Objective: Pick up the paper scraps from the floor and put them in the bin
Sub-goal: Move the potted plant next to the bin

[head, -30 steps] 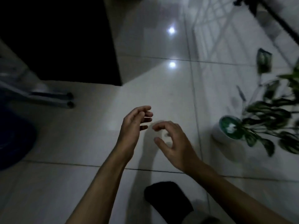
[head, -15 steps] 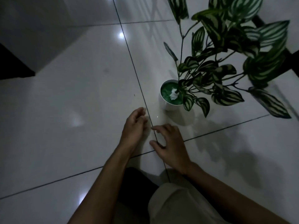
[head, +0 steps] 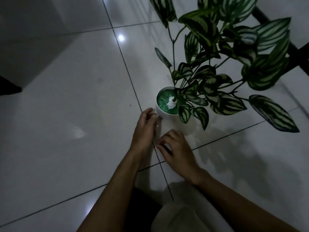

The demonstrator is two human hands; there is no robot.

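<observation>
My left hand [head: 146, 127] stands on its edge on the pale floor tiles, fingers stretched toward the left side of a white plant pot [head: 163, 113], its palm turned away from me. My right hand [head: 175, 148] is just right of it, low over the floor, fingers curled with their tips pinched down near the dark grout line [head: 160, 164]. In this dim light I see no scrap in either hand. A small pale glint [head: 157, 126] lies between the hands. A white crumpled lump [head: 171, 104] sits on the green gravel in the pot. No bin is in view.
The potted plant's striped leaves [head: 217, 67] spread wide over the floor to the right and behind the pot. A dark frame [head: 284, 41] crosses the top right. A dark block [head: 8, 87] sits at the left edge. My pale trouser leg [head: 184, 215] fills the bottom.
My view has swung right and closer to the plant. Both hands have gone from raised and open down to the floor, then forward to the pot, and the right fingers have curled in.
</observation>
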